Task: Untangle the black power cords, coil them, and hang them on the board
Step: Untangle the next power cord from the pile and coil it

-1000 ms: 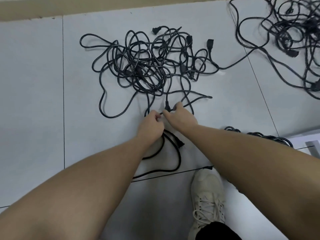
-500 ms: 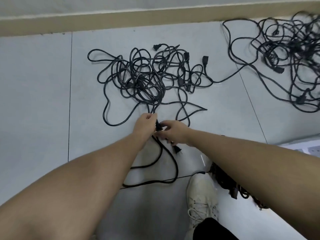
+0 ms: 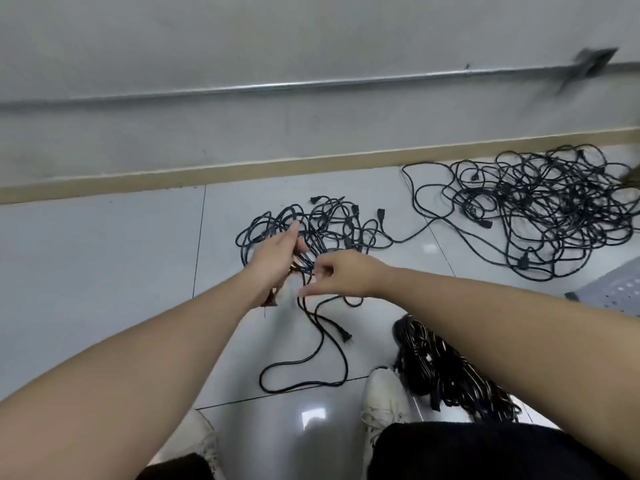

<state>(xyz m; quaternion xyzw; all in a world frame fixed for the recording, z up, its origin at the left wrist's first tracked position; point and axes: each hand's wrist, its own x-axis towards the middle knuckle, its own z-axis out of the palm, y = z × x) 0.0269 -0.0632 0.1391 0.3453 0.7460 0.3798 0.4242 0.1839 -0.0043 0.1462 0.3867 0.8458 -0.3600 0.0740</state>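
Right hand (image 3: 343, 275) pinched one black power cord (image 3: 325, 336) while left hand (image 3: 277, 252) held bunched strands, fingers mostly straight, grip blurred, likely to draw that cord out of the tangled pile (image 3: 311, 230) just beyond both hands; coiled cords (image 3: 446, 372) below the right forearm were partly hidden.

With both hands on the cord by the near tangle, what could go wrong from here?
1. The right hand pinches a cord that runs into the near tangle; pulling it may tighten knots rather than free it.
2. A strand links this tangle to the far pile, so lifting could drag that pile along.
3. The loose loop lies beside the shoe and may snag underfoot.
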